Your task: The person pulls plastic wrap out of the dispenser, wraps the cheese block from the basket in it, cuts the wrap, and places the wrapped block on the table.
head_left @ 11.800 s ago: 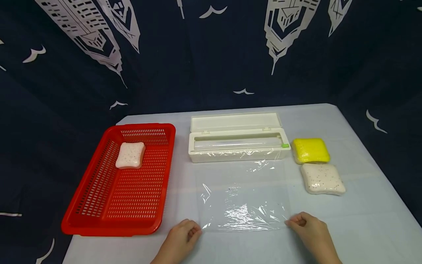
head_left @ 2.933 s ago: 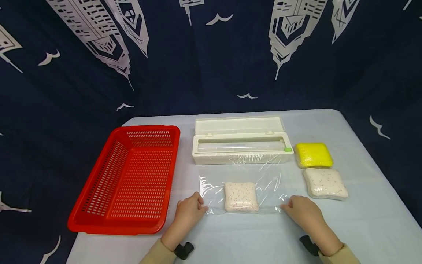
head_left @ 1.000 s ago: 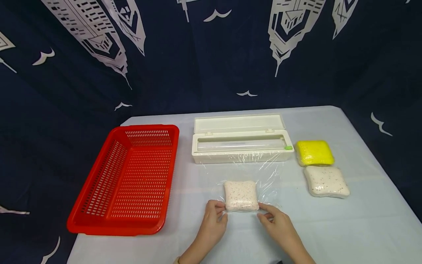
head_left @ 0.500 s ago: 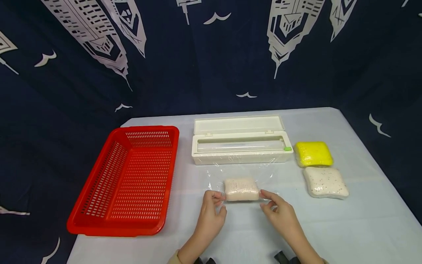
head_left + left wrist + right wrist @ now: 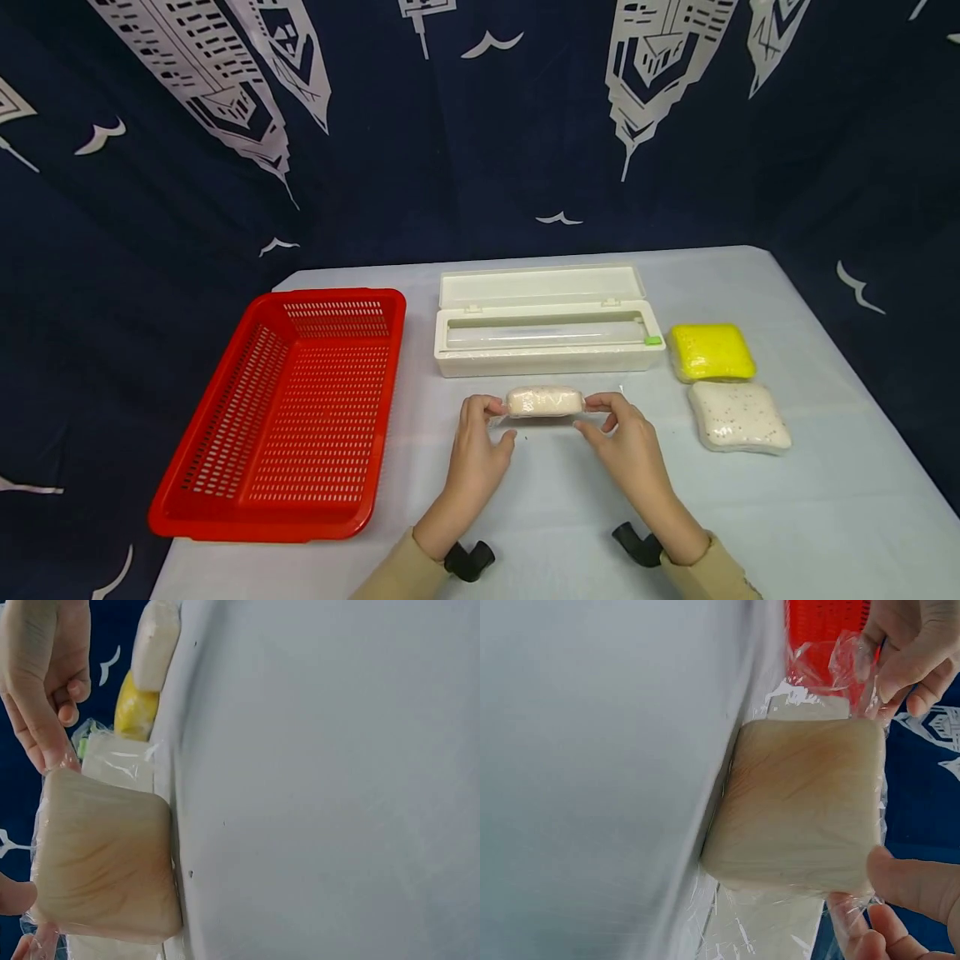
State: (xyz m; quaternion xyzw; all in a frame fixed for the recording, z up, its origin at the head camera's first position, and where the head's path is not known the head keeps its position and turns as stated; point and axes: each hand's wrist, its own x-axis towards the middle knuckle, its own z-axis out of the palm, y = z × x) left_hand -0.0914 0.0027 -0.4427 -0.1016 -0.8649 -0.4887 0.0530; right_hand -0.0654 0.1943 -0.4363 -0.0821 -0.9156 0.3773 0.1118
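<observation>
A cream, speckled, rounded square block (image 5: 545, 401) stands tilted up on its edge in front of the wrap dispenser (image 5: 551, 362). Its smooth, tan-tinged underside faces the wrist cameras, under clear plastic wrap (image 5: 739, 922). My left hand (image 5: 476, 458) holds the block's left end, with the thumb (image 5: 15, 896) by one corner and fingers partly hidden behind. On the other end is my right hand (image 5: 626, 446), its thumb (image 5: 907, 881) at the block's edge and fingertips behind the wrap. Crinkled wrap gathers around the fingers on both sides.
The dispenser's lid is up, showing the film roll (image 5: 547, 335) inside. A red perforated basket (image 5: 386, 417) stands on the left. To the right, a yellow block (image 5: 712, 352) and a speckled cream block (image 5: 738, 417) lie together, both shiny with wrap. A white cloth covers the table.
The speckled block has left the basket for the film. My hands have gone from the film's front corners to the block's ends, tipping it up and moving it toward the dispenser.
</observation>
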